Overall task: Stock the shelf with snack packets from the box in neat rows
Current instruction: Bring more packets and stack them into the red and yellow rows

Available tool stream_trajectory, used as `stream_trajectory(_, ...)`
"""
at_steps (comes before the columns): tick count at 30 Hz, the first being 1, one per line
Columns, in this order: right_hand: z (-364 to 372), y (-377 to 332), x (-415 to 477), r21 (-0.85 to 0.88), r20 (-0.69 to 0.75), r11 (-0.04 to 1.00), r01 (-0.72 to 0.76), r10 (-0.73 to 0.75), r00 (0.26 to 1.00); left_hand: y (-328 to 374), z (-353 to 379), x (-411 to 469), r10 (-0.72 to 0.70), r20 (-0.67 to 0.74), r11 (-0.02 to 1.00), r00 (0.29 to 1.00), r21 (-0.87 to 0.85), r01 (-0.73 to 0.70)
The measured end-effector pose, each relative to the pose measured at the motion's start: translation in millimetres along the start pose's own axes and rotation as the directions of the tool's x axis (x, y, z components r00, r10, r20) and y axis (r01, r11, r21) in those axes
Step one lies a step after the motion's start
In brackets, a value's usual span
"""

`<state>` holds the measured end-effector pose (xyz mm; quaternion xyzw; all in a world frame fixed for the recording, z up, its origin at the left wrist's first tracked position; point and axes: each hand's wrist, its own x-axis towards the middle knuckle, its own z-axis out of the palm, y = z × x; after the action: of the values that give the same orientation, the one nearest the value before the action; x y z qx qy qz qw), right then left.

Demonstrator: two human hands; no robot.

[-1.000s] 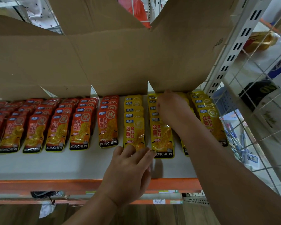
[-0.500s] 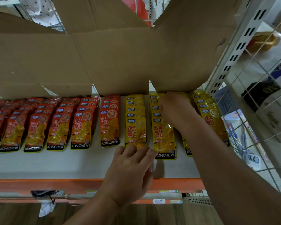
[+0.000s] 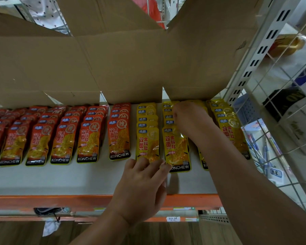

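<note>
Far to the left of the left hand, red snack packets (image 3: pixel 60 138) lie in neat rows on the white shelf (image 3: pixel 60 179), each packet partly on top of the one behind it. Above them hang the brown flaps of the box (image 3: pixel 113 59). The left hand (image 3: pixel 141 188) reaches over the orange front edge of the shelf. Its fingers (image 3: pixel 145 163) are nearly straight and close together, and their tips rest on the bottom of the front yellow packet (image 3: pixel 147 144); it grips nothing. Just to the right of those fingers lies another row of yellow packets (image 3: pixel 175 147). The right hand (image 3: pixel 191 119) is further back, on top of the yellow rows under the box flap. Its fingers point down and are hidden, so it is not clear if it holds a packet. To the right of that hand there is one more yellow row (image 3: pixel 231 131), then a white wire wall (image 3: pixel 281 138).
</note>
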<state>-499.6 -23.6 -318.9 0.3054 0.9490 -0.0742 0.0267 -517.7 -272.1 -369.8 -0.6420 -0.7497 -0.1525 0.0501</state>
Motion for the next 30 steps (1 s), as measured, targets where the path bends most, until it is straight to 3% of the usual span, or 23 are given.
stream_trajectory(7, -7.2, -5.8, -4.3, 0.005, -0.006, 1.000, 0.005, -0.004, 1.000, 0.1, -0.2, 0.2, -0.007, 0.024, 1.000, 1.000, 0.005, 0.007)
stream_trajectory(13, -10.2, 5.2, -20.9, 0.137, -0.182, 0.991, 0.013, 0.012, 0.983, -0.1, -0.2, 0.7, -0.010, 0.023, 1.000, 1.000, -0.007, 0.010)
stream_trajectory(19, -15.6, 9.6, -39.9, 0.166, -0.058, 0.986, 0.021, -0.011, 0.998, 0.5, -0.7, 1.2, 0.000, -0.003, 1.000, 1.000, -0.020, 0.000)
stream_trajectory(30, -16.0, 6.9, -48.9, 0.305, 0.010, 0.948, -0.091, 0.092, 0.996, 2.0, -2.4, 1.9, 0.011, -0.020, 1.000, 1.000, -0.010, -0.011)
